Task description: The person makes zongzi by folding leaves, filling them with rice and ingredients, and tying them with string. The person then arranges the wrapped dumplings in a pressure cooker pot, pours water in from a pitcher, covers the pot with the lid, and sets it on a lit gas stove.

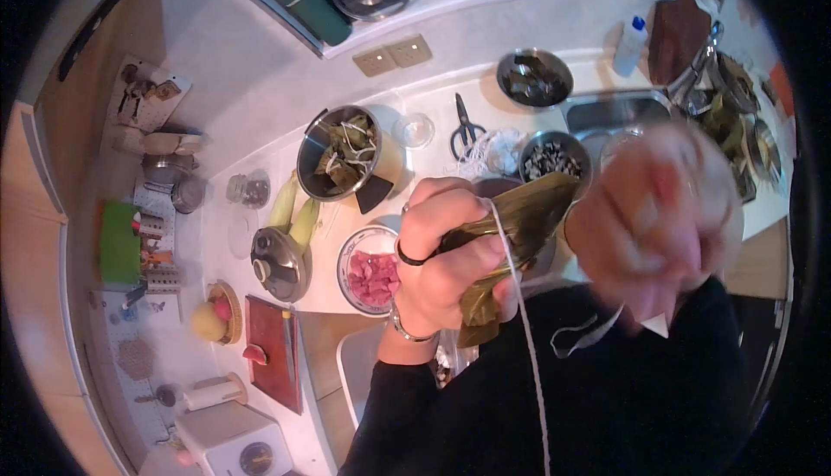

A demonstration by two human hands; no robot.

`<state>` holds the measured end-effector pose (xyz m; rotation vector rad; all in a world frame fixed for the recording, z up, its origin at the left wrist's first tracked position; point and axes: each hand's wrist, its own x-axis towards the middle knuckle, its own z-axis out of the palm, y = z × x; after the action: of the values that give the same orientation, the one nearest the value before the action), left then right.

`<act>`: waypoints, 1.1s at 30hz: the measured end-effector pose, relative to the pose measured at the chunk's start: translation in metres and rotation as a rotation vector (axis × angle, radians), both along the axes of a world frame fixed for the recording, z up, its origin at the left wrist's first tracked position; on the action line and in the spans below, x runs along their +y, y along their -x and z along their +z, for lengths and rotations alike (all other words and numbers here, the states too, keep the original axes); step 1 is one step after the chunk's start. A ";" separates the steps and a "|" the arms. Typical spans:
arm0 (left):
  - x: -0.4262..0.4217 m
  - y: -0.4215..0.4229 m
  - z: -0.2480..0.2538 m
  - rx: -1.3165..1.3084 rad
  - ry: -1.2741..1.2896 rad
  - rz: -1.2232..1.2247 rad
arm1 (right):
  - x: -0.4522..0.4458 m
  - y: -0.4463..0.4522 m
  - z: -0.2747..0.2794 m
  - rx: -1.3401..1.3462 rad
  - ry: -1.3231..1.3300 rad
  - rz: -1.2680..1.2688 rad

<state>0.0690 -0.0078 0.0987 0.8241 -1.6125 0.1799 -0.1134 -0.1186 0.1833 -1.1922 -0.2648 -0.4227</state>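
Observation:
My left hand [446, 260] is closed around a leaf-wrapped rice dumpling [519, 221], its dark green leaves folded to a point at the upper right. White string [530, 346] crosses the dumpling by my fingers, and a long end hangs down in front of my dark clothing. Another length of string runs across to my right hand [662, 208], which is raised close to the camera and blurred by motion. Its fingers look curled into a fist on this string, and a small loop dangles below. The exact grip is hidden.
A pot [339, 154] holds tied dumplings. Around it are a bowl of pink diced meat [370, 273], black scissors [465, 125], a bundle of string [493, 151], a bowl of dark-and-white pieces [554, 160] and a bowl of dark pieces [534, 78]. The sink [619, 111] lies right.

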 end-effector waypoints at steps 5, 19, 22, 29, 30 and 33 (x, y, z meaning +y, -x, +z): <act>0.016 0.006 0.000 -0.066 -0.127 -0.056 | 0.000 -0.014 0.010 0.223 0.038 -0.114; 0.010 -0.007 -0.018 0.078 0.369 0.367 | 0.065 -0.084 -0.175 0.241 0.511 -0.434; 0.018 -0.009 -0.006 0.039 0.328 0.467 | 0.062 -0.039 -0.119 -0.059 0.984 -0.464; 0.037 0.012 0.002 -0.061 -0.091 0.205 | 0.024 0.003 -0.040 -0.398 0.184 0.307; 0.035 0.015 0.000 -0.066 -0.099 0.154 | 0.030 0.014 -0.026 -0.104 -0.016 0.153; 0.028 0.021 -0.006 -0.117 -0.116 -0.007 | 0.045 0.018 0.005 0.308 -0.178 -0.123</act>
<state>0.0475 0.0206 0.0924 0.9108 -1.7480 0.1325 -0.1317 -0.0732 0.1884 -1.0840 0.1107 -0.3551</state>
